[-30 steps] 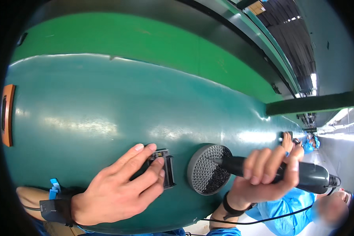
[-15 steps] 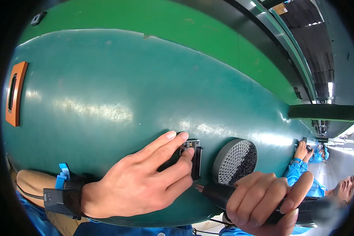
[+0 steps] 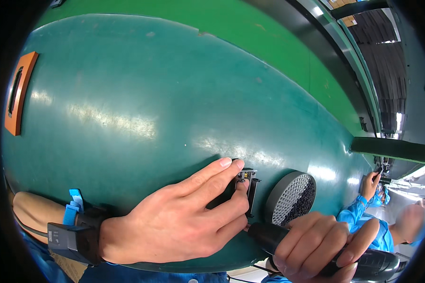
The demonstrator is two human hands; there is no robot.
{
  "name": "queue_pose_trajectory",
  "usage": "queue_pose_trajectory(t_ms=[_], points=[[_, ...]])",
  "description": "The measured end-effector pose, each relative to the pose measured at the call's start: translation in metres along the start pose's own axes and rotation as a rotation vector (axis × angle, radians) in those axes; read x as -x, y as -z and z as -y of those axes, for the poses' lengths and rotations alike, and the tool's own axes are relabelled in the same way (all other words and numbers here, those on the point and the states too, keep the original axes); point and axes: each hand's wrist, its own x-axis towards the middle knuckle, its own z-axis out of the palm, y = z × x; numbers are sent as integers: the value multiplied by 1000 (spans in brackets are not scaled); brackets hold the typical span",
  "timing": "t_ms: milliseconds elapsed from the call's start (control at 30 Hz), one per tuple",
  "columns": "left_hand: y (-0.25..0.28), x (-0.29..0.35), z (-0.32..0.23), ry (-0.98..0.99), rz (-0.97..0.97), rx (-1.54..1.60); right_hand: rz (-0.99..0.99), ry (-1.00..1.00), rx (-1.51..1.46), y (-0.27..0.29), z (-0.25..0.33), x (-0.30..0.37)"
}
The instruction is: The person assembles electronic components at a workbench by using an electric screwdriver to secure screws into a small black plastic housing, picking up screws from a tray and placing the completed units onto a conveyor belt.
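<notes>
My left hand (image 3: 174, 217) is spread over a small black rectangular part (image 3: 252, 188) on the table, its fingers gripping the far end and side. Small metal and yellow details show at that end; the rest hides under my fingers. My right hand (image 3: 311, 245) is wrapped around a black electric screwdriver (image 3: 267, 236), which lies nearly level and points left. Its tip sits close to the near end of the part, beside my left hand; whether they touch I cannot tell. Just right of the part stands a round grey dish (image 3: 270, 207) with a perforated plate, partly covered by tiny black pieces, apparently screws.
The green tabletop (image 3: 127, 85) stretches away to the left and far side. An orange slotted frame (image 3: 21, 94) lies at the far left. A dark green post (image 3: 387, 148) stands at the right. Beyond it, another person in blue (image 3: 373, 231) works at the same table.
The whole view has shifted slightly. The screwdriver tip has come closer to the near end of the black part and my left hand. Both hands keep their holds.
</notes>
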Motion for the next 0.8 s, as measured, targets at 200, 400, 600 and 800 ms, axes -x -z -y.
queue_pose_trajectory(t_ms=[200,400,600,800], points=[[1,3,0,9,-30,12,-25,39,59,-16,3,-1],[4,8,-1,-32,8,-54,40,-24,188,-34,8,1],[9,14,5,-8,-6,-28,27,-112,156,-40,0,-12],[16,-2,11,-31,3,9,289,-105,62,-10,2,-27]])
